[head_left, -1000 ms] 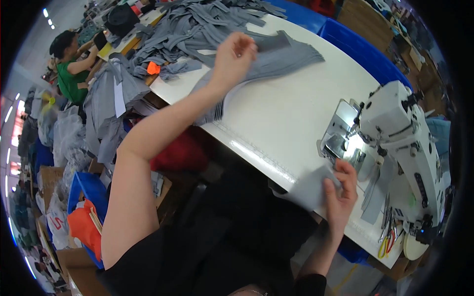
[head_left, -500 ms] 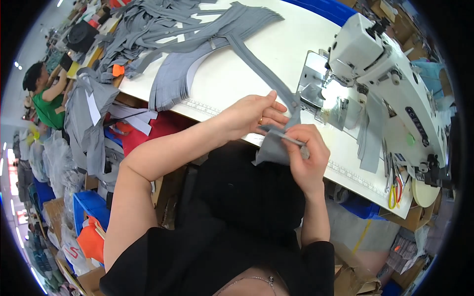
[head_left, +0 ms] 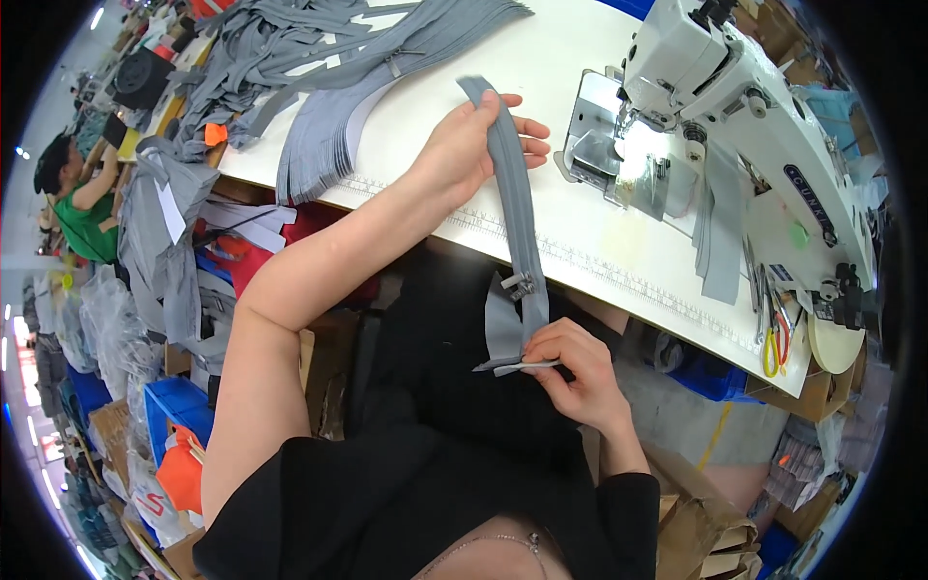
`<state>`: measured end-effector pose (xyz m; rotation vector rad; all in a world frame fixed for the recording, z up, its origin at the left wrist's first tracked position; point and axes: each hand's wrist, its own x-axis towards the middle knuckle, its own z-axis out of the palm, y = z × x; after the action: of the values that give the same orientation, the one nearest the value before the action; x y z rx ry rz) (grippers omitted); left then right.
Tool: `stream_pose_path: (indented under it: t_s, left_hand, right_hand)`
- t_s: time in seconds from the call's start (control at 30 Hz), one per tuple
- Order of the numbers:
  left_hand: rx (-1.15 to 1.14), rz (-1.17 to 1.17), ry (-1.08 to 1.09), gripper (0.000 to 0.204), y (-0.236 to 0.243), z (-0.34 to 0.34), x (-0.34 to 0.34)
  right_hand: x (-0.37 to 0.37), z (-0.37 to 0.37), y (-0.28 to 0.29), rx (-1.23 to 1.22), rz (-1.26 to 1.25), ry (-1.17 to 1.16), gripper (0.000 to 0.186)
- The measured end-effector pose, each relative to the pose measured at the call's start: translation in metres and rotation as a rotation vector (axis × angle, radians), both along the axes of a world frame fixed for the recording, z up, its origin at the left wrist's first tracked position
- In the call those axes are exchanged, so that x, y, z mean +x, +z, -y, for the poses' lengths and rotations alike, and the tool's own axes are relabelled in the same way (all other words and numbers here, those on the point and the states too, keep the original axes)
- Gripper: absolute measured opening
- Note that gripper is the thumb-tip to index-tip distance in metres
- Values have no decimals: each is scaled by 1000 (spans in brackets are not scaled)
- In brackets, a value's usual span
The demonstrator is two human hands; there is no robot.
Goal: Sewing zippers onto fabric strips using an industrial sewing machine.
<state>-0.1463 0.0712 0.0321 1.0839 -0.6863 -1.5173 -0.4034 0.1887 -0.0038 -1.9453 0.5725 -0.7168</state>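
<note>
A grey zipper [head_left: 517,203] is stretched between my hands across the table's front edge. My left hand [head_left: 474,140] holds it near its upper end, with the thumb over the tape and the other fingers spread behind. Toward the lower end sits the zipper's metal slider [head_left: 520,285]. My right hand [head_left: 580,372] pinches the bottom end above my lap, where the tape meets a folded piece of grey fabric [head_left: 502,327]. Its fingertips close over the fold, so how the layers lie there is partly hidden.
A white sewing machine [head_left: 720,106] stands to the right on the white table [head_left: 425,126]. Grey fabric strips [head_left: 720,242], scissors and yellow-handled snips [head_left: 771,353] lie beside it. Stacked grey strips [head_left: 324,140] and more zippers [head_left: 280,58] cover the far left. Another person [head_left: 87,198] works at left.
My hands have moved apart: the left up and away, the right down toward my lap. The zipper, which trailed onto the table, is now drawn off it and stretched between them.
</note>
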Motion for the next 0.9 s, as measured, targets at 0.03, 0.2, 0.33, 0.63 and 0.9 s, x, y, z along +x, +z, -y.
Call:
stream_pose_path:
  t_s: [0.03, 0.2, 0.33, 0.63, 0.9]
  left_hand:
    - [-29, 15, -8, 50, -5, -3, 1]
    - [-284, -193, -382, 45, -10, -25, 9]
    - [-646, 196, -430, 25, 11, -54, -10]
    - [-327, 131, -319, 18, -18, -82, -47]
    - [-344, 142, -266, 17, -18, -79, -61]
  right_hand:
    - [-4, -2, -2, 78, -51, 16, 19]
    - [-25, 9, 22, 115, -39, -223, 15]
    - [-34, 22, 35, 108, -22, -817, 8]
    - [-8, 26, 52, 48, 200, -676, 13]
    - [-18, 33, 61, 98, 154, -607, 15]
